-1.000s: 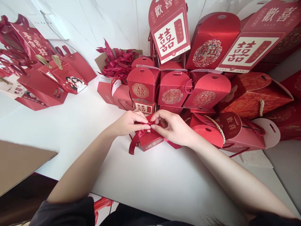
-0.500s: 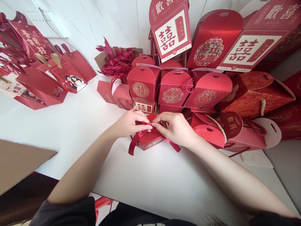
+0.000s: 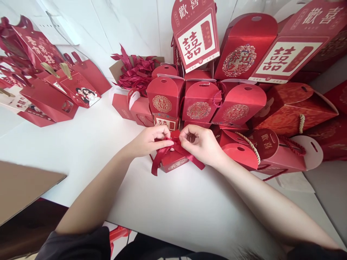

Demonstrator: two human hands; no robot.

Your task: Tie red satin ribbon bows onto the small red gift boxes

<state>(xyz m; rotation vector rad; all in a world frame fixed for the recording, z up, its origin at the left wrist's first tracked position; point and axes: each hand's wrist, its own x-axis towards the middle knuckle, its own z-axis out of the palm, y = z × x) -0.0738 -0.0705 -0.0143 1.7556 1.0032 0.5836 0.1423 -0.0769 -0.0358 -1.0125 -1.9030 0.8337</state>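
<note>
A small red gift box [image 3: 173, 163] with a gold emblem stands on the white table [image 3: 168, 206] just in front of me. A dark red ribbon [image 3: 160, 159] crosses its top, and the two ends hang down its left and right sides. My left hand [image 3: 148, 141] pinches the ribbon at the top of the box from the left. My right hand [image 3: 200, 144] pinches the same ribbon from the right, fingers curled. The two hands nearly touch over the box.
Red gift boxes [image 3: 200, 103] of several sizes are stacked behind and to the right. An open carton of loose red ribbons [image 3: 135, 72] sits at the back. Red paper bags [image 3: 54, 94] lie at the left. A brown cardboard flap [image 3: 24, 187] juts in at the lower left.
My hands have drawn the ribbon tighter over the box top. The left ribbon end has swung a little inward and my right fingers have curled more.
</note>
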